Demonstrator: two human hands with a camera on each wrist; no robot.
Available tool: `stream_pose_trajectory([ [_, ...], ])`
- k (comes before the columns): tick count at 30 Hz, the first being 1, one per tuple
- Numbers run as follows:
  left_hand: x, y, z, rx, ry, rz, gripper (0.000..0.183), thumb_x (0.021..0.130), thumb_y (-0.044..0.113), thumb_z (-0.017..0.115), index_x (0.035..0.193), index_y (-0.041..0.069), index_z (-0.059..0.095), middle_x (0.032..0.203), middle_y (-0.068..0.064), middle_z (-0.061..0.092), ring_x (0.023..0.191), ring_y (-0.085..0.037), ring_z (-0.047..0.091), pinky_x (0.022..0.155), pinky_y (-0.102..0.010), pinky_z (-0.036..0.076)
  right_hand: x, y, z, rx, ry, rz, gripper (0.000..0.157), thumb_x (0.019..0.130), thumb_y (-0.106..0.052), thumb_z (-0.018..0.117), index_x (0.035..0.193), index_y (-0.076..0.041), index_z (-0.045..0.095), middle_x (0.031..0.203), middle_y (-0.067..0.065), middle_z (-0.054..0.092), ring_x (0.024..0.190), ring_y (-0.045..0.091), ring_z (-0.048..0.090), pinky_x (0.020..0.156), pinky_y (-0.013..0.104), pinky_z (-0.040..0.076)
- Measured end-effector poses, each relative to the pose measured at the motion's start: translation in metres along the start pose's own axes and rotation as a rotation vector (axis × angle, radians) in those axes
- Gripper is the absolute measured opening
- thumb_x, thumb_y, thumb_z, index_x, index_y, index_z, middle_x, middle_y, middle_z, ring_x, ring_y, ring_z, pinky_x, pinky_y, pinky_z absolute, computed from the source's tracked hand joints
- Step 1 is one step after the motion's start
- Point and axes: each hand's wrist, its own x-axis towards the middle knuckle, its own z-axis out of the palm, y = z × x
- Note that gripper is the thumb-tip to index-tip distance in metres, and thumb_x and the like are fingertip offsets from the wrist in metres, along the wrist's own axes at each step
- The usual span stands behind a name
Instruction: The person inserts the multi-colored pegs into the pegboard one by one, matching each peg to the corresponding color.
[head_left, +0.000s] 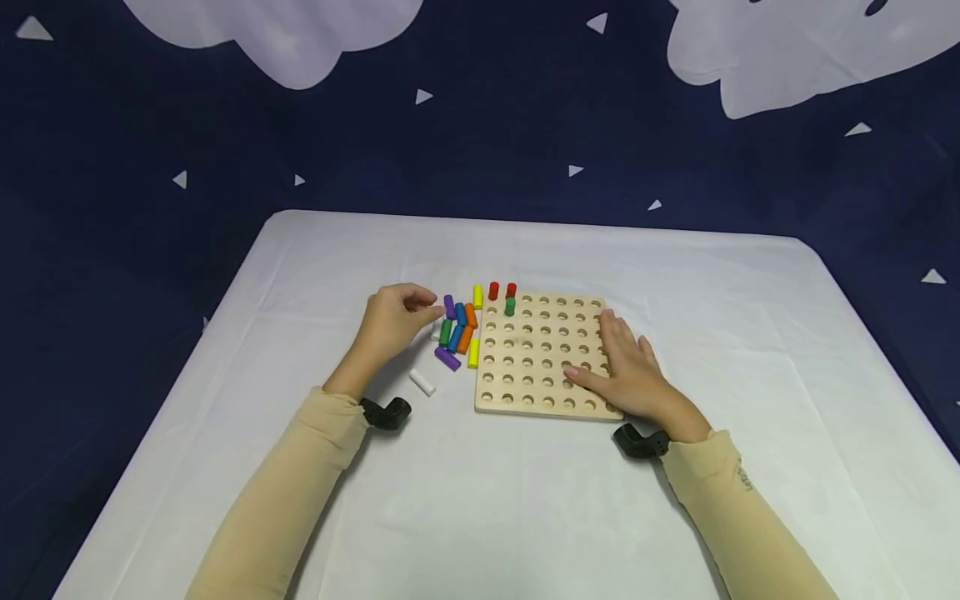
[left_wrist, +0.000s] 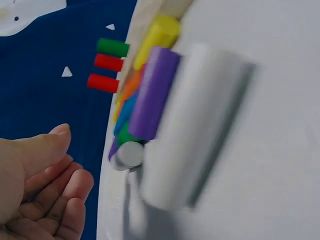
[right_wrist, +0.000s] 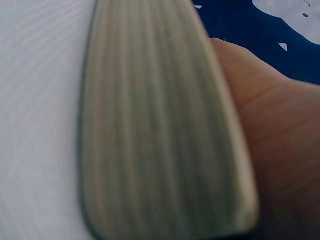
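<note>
My left hand [head_left: 397, 321] hovers just left of a cluster of coloured pegs, its fingers loosely bent. Nothing shows between thumb and fingers in the left wrist view. Nearest to its fingertips lies a purple peg [head_left: 448, 307], with blue pegs [head_left: 461, 313], orange pegs [head_left: 471, 315] and a green peg [head_left: 446, 333] beside it. The wooden board [head_left: 551, 411] has rows of holes. Two red pegs [head_left: 493, 291] and another green peg [head_left: 510, 307] stand upright in its far left corner. My right hand [head_left: 633, 375] rests flat on the board's right edge, fingers extended.
Yellow pegs [head_left: 473, 353] lie along the board's left edge. Closer to me are a second purple peg [head_left: 447, 358] and a white peg [head_left: 422, 382]. A white cloth [head_left: 480, 500] covers the table, and a dark blue patterned backdrop [head_left: 480, 142] hangs behind.
</note>
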Motion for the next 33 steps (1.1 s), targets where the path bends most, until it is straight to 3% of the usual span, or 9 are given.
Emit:
stream_pose_trajectory([
  [7, -0.008, -0.001, 0.013, 0.061, -0.075, 0.013, 0.020, 0.089, 0.024, 0.076, 0.099, 0.008, 0.071, 0.087, -0.006, 0.071, 0.079, -0.018, 0.063, 0.070, -0.029, 0.052, 0.001, 0.002, -0.001, -0.014, -0.014, 0.006, 0.114, 0.089, -0.070, 0.054, 0.156, -0.011, -0.017, 0.166, 0.012, -0.013, 0.154, 0.035, -0.009, 0.120, 0.061, -0.010],
  [18, -0.013, 0.002, 0.016, 0.215, -0.023, 0.073, 0.012, 0.090, 0.014, 0.074, 0.093, 0.003, 0.072, 0.088, -0.010, 0.069, 0.080, -0.021, 0.060, 0.072, -0.032, 0.053, 0.001, 0.002, -0.001, -0.015, -0.019, 0.008, 0.114, 0.090, -0.070, 0.054, 0.156, -0.011, -0.017, 0.166, 0.010, -0.014, 0.154, 0.034, -0.009, 0.120, 0.061, -0.010],
  [33, -0.014, -0.002, 0.018, 0.206, -0.040, 0.077, 0.020, 0.084, 0.016, 0.079, 0.097, 0.003, 0.072, 0.091, -0.010, 0.067, 0.084, -0.021, 0.058, 0.074, -0.032, 0.051, 0.000, 0.001, 0.000, -0.012, -0.009, -0.001, 0.113, 0.090, -0.070, 0.053, 0.156, -0.010, -0.016, 0.166, 0.011, -0.013, 0.154, 0.035, -0.009, 0.120, 0.062, -0.009],
])
